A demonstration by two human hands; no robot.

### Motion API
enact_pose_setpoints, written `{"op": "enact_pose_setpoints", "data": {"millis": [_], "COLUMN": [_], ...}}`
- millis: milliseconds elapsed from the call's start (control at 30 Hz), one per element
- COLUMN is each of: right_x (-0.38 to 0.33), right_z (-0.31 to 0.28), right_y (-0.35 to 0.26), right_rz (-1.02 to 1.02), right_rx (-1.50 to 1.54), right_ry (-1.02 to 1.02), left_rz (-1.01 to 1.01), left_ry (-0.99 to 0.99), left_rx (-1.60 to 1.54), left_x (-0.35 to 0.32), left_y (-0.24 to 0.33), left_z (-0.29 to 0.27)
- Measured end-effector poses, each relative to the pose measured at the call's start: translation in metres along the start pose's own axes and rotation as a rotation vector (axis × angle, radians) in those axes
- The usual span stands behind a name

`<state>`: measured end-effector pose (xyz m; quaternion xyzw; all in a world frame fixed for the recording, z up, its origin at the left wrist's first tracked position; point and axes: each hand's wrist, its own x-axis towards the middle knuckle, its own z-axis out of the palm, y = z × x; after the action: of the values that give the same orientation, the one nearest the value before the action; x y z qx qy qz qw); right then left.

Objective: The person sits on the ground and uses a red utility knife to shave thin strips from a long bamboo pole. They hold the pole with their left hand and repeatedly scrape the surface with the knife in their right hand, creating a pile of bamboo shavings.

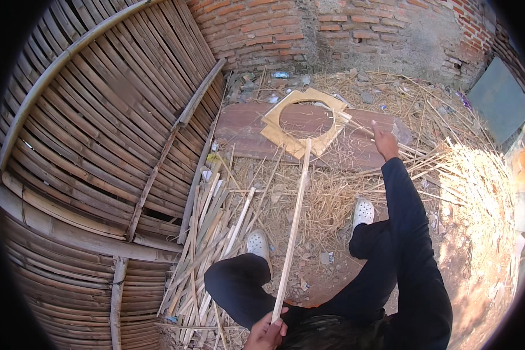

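Note:
My left hand (266, 331), low in the head view, is closed round the near end of a long pale bamboo strip (294, 224). The strip runs away from me, and its far end lies at the near edge of a yellowish board with a large round hole (274, 133). That board lies on a wide reddish-brown plank (233, 125). Stretched forward, my right hand (386, 143) is closed with its thumb up, over the plank's right part. Thin pale slivers lie beside it; what its fingers hold is not clear.
A heap of split bamboo strips (207, 239) lies left of my feet, beside a bamboo slat wall (111, 111). Shavings (466, 175) cover the ground at right. A brick wall (379, 35) closes the back. A grey-blue sheet (499, 99) leans at far right.

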<state>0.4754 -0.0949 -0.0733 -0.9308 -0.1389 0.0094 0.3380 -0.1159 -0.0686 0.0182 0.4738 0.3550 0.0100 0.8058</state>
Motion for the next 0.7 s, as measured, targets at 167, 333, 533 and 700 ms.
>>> {"op": "enact_pose_setpoints", "data": {"millis": [167,333,533,700], "right_x": [-0.079,-0.158,-0.177,-0.179], "right_z": [-0.009,-0.009,-0.001,0.009], "right_y": [-0.123,-0.150,-0.155,-0.158], "right_rz": [-0.498,-0.892,-1.073,-1.130], "right_rx": [0.017,0.144,0.176,0.103], "right_ry": [-0.104,-0.166,-0.169,-0.177], "left_rz": [0.242,0.374,0.435,0.550], "left_ry": [-0.105,-0.026,-0.002,0.009], "left_rx": [0.150,0.252,0.270,0.365], "left_x": [0.078,0.141,0.173,0.185], "left_y": [0.045,0.123,0.150,0.131], "left_z": [0.000,0.019,0.030,0.022]}}
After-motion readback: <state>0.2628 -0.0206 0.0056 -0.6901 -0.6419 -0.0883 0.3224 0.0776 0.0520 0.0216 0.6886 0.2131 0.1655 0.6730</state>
